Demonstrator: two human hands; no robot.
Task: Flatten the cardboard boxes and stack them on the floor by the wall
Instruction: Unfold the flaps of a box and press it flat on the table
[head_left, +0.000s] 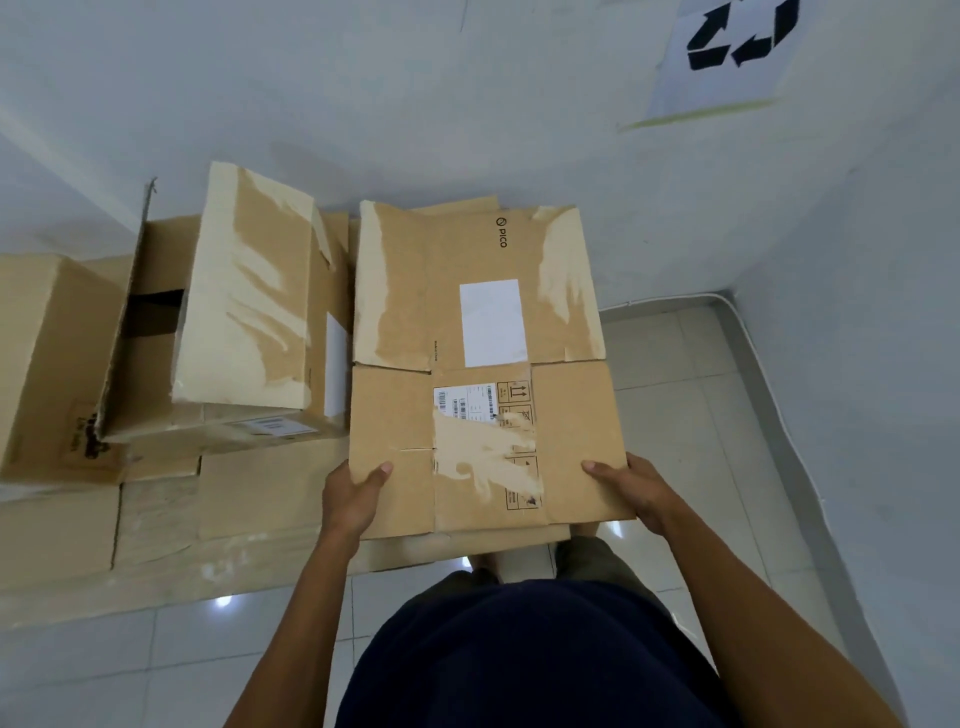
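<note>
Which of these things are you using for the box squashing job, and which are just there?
For the job:
- flattened box, held by left hand and right hand
- open box not yet flattened
- closed box
- flat cardboard on the floor

Just there:
- recycling sign on the wall
- cable along the wall

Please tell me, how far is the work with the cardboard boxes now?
Done: flattened cardboard already lies on the floor by the wall. In hand: the left hand and right hand grip the near corners of a flattened PICO box, held over more flat cardboard. Left: an open box with a raised flap and a closed box still stand unflattened on the left.
</note>
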